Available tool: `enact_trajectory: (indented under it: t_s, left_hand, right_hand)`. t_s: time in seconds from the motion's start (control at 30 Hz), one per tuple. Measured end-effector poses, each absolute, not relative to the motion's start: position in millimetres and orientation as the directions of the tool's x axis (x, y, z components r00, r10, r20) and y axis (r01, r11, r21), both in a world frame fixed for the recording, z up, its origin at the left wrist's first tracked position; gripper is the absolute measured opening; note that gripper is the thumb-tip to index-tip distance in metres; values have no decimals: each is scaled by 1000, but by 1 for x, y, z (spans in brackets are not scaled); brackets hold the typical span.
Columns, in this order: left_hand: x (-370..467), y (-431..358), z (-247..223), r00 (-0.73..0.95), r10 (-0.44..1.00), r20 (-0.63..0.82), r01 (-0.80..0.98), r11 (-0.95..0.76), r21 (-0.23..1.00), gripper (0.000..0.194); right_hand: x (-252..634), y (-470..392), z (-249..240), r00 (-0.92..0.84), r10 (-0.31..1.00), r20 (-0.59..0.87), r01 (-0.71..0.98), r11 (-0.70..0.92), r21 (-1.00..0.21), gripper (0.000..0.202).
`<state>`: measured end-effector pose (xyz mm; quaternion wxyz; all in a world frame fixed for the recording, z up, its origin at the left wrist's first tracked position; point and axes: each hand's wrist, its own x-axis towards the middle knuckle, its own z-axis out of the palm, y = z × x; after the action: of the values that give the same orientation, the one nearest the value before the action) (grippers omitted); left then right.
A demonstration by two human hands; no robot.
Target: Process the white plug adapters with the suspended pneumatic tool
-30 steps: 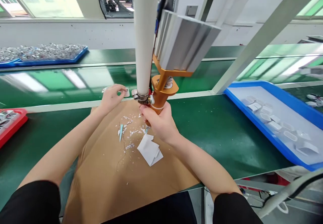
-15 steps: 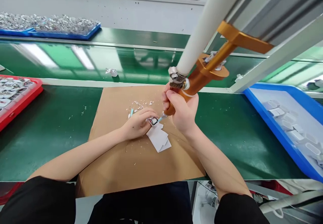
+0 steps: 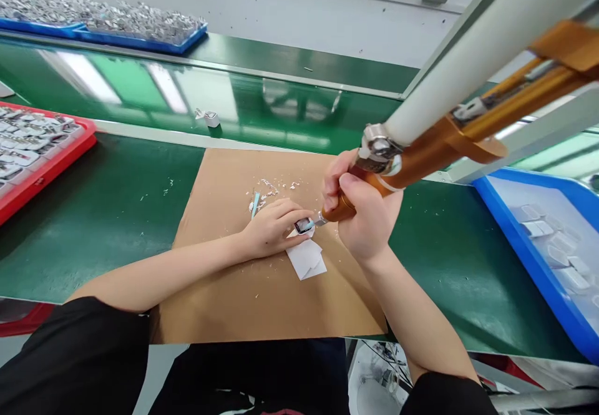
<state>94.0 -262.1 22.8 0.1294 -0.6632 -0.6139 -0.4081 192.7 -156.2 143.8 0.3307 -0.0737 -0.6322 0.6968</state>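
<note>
On the cardboard sheet, my left hand (image 3: pixel 274 233) pinches a small white plastic casing (image 3: pixel 305 226) with its dark open side turned up. My right hand (image 3: pixel 367 215) is wrapped round an orange cylindrical hand tool (image 3: pixel 414 159), joined by a metal clamp (image 3: pixel 377 145) to a thick white hose. The tool slants down to the left, and its pale blue narrow tip meets the opening of the casing. How deep the tip sits cannot be made out. White card pieces (image 3: pixel 306 259) lie under the casing. Beyond my left hand are a light blue strip (image 3: pixel 255 205) and white scraps (image 3: pixel 269 187).
The cardboard sheet (image 3: pixel 262 315) covers part of the green bench (image 3: pixel 140 184). A red tray (image 3: pixel 87 143) of white parts stands left, a blue tray (image 3: pixel 528 259) with clear-white cases right. Behind are a small white piece (image 3: pixel 211 119) and blue trays (image 3: pixel 194 37) of metallic parts.
The orange tool has tilted lower towards the right, and its tip now reaches the casing's opening. My left hand has turned the casing slightly. The whole view has shifted a little.
</note>
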Motion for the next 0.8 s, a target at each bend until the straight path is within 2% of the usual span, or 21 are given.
enact_trajectory:
  t_s: [0.17, 0.3, 0.5, 0.63, 0.8]
  left_hand:
    - [96, -261, 23, -88, 648, 756, 891, -288, 350, 33]
    - [95, -261, 21, -85, 617, 782, 880, -321, 349, 32]
    - [94, -261, 21, -104, 643, 759, 881, -295, 371, 32]
    - [94, -261, 22, -122, 627, 770, 877, -295, 379, 32]
    - [94, -261, 22, -129, 629, 767, 873, -295, 388, 31]
  right_hand:
    - [195, -164, 147, -788, 502, 356, -427, -28, -904, 13]
    - [194, -168, 150, -761, 516, 393, -464, -8, -886, 11]
    - [189, -165, 151, -719, 539, 438, -508, 22, -861, 14]
    - [188, -163, 152, -717, 560, 416, -485, 28, -874, 11]
    - [188, -162, 152, -720, 540, 436, -491, 47, -870, 13]
